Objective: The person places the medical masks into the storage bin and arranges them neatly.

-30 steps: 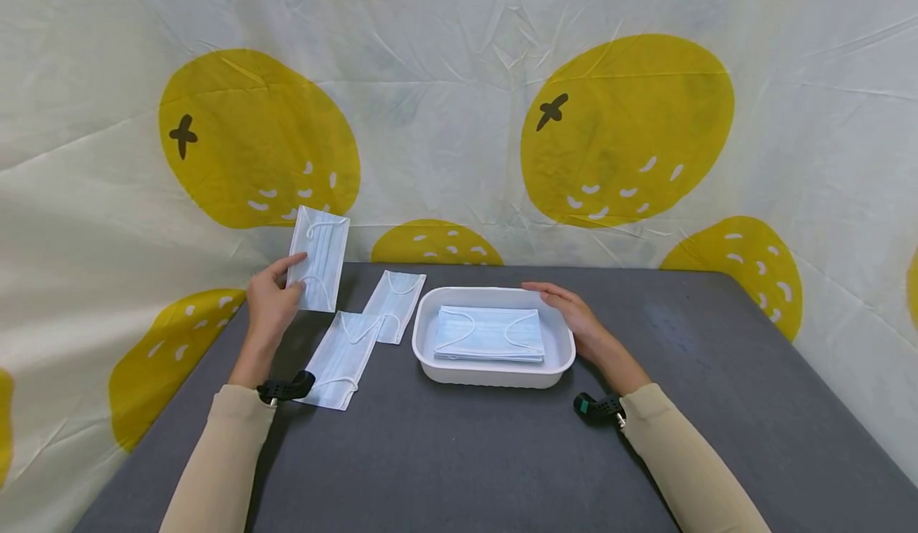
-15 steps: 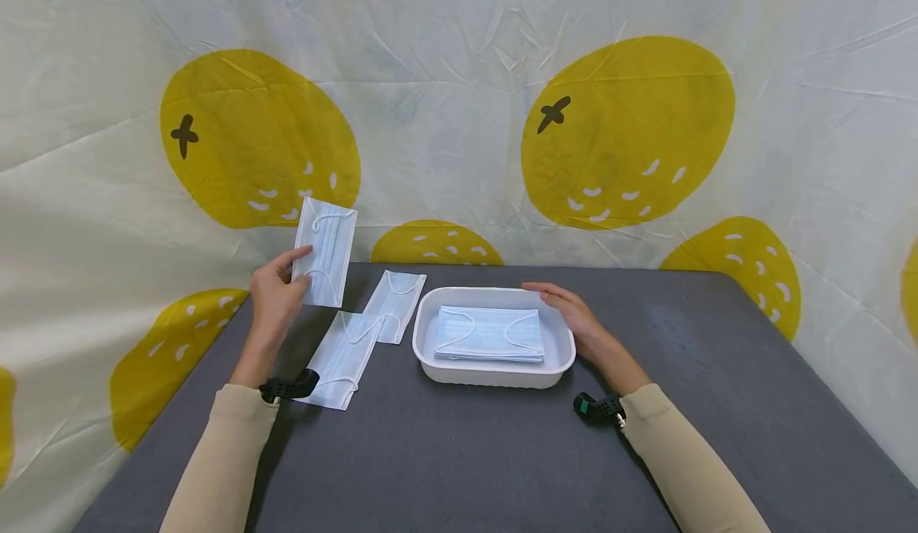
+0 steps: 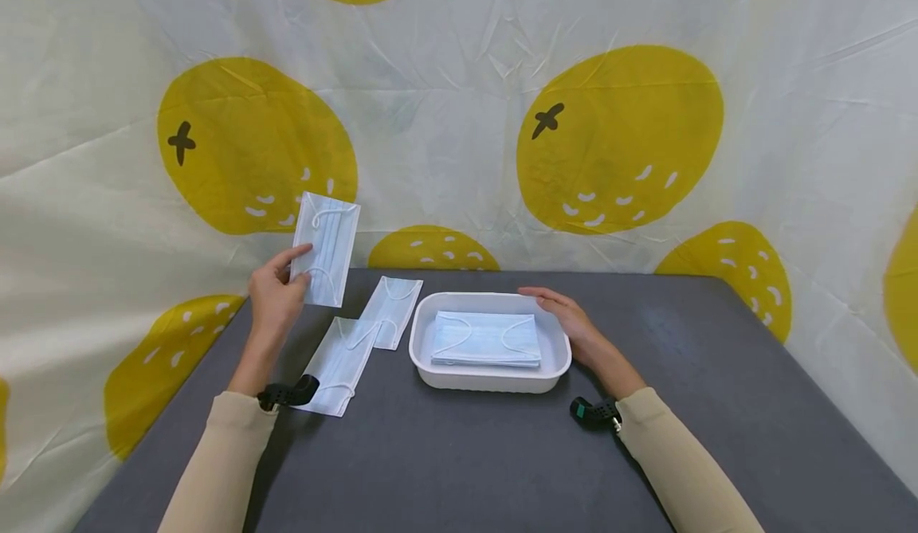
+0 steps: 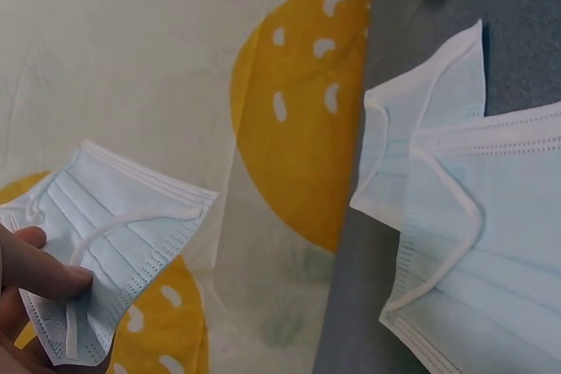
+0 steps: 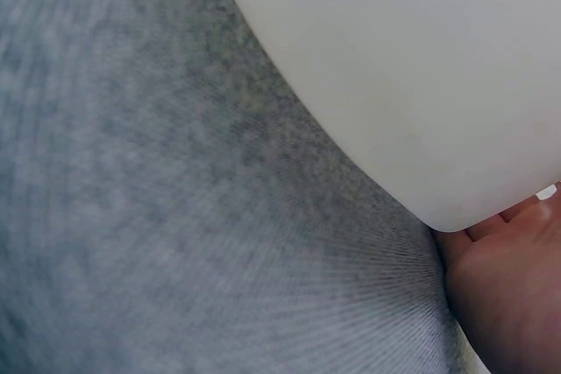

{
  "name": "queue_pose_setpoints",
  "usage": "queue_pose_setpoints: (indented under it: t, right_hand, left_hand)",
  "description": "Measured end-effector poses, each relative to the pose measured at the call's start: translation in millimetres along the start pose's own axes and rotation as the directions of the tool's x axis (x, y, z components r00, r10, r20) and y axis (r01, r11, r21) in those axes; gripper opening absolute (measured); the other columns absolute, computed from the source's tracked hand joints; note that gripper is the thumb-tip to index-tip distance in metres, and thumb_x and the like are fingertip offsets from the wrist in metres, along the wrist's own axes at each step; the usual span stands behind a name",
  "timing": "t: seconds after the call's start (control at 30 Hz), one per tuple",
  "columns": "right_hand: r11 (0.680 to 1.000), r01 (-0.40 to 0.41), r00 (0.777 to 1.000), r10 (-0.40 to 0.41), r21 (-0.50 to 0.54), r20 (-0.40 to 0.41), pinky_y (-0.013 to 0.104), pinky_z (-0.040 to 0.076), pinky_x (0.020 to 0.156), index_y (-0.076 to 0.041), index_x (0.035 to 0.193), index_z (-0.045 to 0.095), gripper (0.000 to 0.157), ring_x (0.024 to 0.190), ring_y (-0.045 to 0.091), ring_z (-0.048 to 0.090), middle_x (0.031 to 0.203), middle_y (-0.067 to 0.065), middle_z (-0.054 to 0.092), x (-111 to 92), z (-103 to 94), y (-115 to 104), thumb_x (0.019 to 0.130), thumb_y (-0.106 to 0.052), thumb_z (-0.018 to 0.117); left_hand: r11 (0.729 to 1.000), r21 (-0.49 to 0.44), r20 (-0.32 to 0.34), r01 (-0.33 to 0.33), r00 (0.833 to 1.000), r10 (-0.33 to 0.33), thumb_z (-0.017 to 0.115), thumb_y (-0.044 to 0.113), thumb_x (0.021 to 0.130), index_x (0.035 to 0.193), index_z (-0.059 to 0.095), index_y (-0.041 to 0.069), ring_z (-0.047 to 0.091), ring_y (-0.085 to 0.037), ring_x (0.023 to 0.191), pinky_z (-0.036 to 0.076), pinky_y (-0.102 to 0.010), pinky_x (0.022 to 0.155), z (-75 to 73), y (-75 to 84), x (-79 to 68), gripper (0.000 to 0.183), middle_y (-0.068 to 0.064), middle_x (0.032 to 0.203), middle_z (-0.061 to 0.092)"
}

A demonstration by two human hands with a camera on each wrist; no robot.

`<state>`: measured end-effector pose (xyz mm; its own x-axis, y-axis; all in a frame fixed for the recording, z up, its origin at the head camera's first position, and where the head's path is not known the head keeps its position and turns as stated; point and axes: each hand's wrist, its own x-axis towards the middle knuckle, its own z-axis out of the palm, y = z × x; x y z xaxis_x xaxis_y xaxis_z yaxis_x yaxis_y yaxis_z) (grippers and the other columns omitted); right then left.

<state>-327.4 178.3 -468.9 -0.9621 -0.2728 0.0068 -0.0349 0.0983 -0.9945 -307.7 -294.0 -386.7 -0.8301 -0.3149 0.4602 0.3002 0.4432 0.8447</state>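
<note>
My left hand (image 3: 276, 298) pinches a light-blue face mask (image 3: 326, 250) by its left edge, thumb in front, and holds it upright above the table. The left wrist view shows the thumb pressing near an ear loop of this mask (image 4: 123, 234). Two more face masks lie overlapping on the table, a nearer one (image 3: 343, 358) and a farther one (image 3: 390, 314). To their right is a white plastic tub (image 3: 488, 380) with a stack of face masks (image 3: 488, 338) in it. My right hand (image 3: 574, 327) rests along the tub's right end, its fingers extended at the back right corner.
A dark grey cloth (image 3: 459, 461) covers the table. Behind it and on the left hangs a pale curtain (image 3: 445, 135) printed with large yellow fruit. Each wrist wears a black strap, the left strap (image 3: 287, 393) overlapping the nearer mask in the head view.
My left hand has lifted the pinched face mask slightly up and to the right. The right hand and tub stay as they were; the head view has tilted up a little.
</note>
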Motion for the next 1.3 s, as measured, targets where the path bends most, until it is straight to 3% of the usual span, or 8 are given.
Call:
queue_pose_setpoints:
  t: [0.17,0.27,0.53,0.83,0.97,1.17,1.3]
  right_hand:
    - [1.000,-0.002,1.000,0.002,0.000,-0.006,0.023,0.045,0.103,-0.007,0.151,0.052,0.043,0.143,0.027,0.047,0.164,0.009,0.041,0.0,0.6,0.4,0.111,-0.020,0.042]
    - [1.000,-0.004,1.000,0.004,0.003,-0.008,0.022,0.045,0.103,-0.007,0.152,0.051,0.044,0.142,0.025,0.047,0.164,0.009,0.041,0.0,0.9,0.4,0.111,-0.020,0.042]
    - [1.000,0.003,1.000,-0.003,0.018,-0.004,0.022,0.045,0.103,-0.005,0.152,0.050,0.045,0.126,0.006,0.056,0.164,0.010,0.041,-1.3,1.0,1.0,0.111,-0.022,0.045]
    - [1.000,0.011,1.000,-0.011,0.015,-0.008,0.021,0.048,0.100,-0.006,0.152,0.049,0.045,0.127,0.010,0.057,0.162,0.010,0.043,-1.1,2.7,0.0,0.111,-0.021,0.044]
    - [1.000,0.000,1.000,0.000,0.025,-0.017,0.021,0.047,0.100,-0.007,0.151,0.052,0.043,0.130,0.013,0.055,0.162,0.009,0.044,0.1,2.1,0.7,0.111,-0.018,0.043]
    - [1.000,-0.001,1.000,0.001,0.005,-0.011,0.023,0.045,0.104,-0.008,0.151,0.052,0.043,0.138,0.020,0.050,0.164,0.009,0.042,-0.1,1.7,0.2,0.111,-0.019,0.043]
    - [1.000,0.005,1.000,-0.005,0.008,-0.005,0.025,0.043,0.106,-0.008,0.151,0.052,0.043,0.140,0.022,0.048,0.164,0.009,0.041,-0.5,1.0,0.0,0.111,-0.019,0.043]
  left_hand:
    - [1.000,-0.009,0.003,-0.018,1.000,0.018,0.062,0.000,0.094,0.131,0.073,0.014,0.068,-0.010,0.089,0.052,-0.010,0.062,-0.5,8.7,-2.4,0.041,-0.016,0.131,0.069]
    - [0.999,0.003,0.007,-0.041,0.999,0.041,0.064,-0.001,0.093,0.129,0.074,0.014,0.068,-0.006,0.086,0.051,-0.010,0.061,0.6,14.0,-4.3,0.040,-0.014,0.132,0.070]
    - [0.998,-0.014,0.044,-0.061,0.997,0.062,0.064,-0.002,0.094,0.132,0.072,0.014,0.072,-0.033,0.100,0.053,-0.008,0.066,5.3,24.2,-11.0,0.042,-0.014,0.136,0.067]
    - [0.993,-0.057,0.063,-0.107,0.992,0.110,0.064,-0.004,0.093,0.130,0.073,0.014,0.072,-0.038,0.101,0.054,-0.009,0.063,9.2,34.5,-15.5,0.043,-0.017,0.135,0.068]
    - [0.991,-0.053,0.078,-0.119,0.989,0.123,0.065,-0.006,0.091,0.128,0.075,0.015,0.073,-0.033,0.097,0.053,-0.009,0.061,12.1,37.9,-18.3,0.044,-0.014,0.136,0.068]
    - [0.988,-0.016,0.086,-0.151,0.985,0.152,0.066,-0.007,0.090,0.125,0.076,0.015,0.070,-0.014,0.084,0.049,-0.010,0.059,17.8,41.8,-22.1,0.043,-0.011,0.136,0.069]
    - [0.983,-0.005,0.106,-0.185,0.977,0.184,0.065,-0.009,0.090,0.126,0.076,0.013,0.066,-0.012,0.075,0.046,-0.013,0.056,21.5,48.6,-27.1,0.043,-0.014,0.135,0.069]
